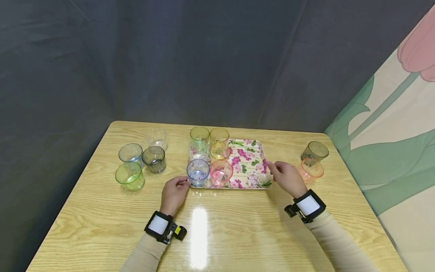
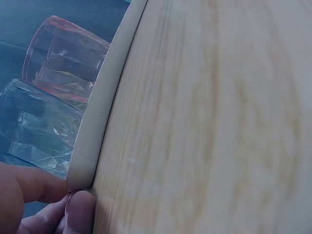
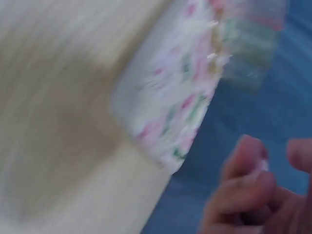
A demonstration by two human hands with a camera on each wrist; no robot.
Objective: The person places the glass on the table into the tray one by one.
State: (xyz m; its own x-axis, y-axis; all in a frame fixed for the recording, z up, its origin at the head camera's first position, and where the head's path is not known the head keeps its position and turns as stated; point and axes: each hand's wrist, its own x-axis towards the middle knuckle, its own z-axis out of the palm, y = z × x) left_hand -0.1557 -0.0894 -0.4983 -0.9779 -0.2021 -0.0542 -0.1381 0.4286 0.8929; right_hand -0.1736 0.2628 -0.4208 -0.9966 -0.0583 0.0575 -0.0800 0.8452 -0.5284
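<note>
A floral tray lies on the table with several clear coloured cups on its left half. Among them are a blue cup at the front left corner and a pink cup beside it. My left hand pinches the tray's front left corner; in the left wrist view thumb and finger meet at the tray rim. At the tray's right edge is my right hand, fingers loosely bent. The blurred right wrist view shows its fingers apart from the tray, holding nothing.
Left of the tray stand several more cups, including a green cup and a dark grey cup. To the right are a smoky cup and an orange-pink cup, partly behind my right hand. A dark curtain hangs behind the table.
</note>
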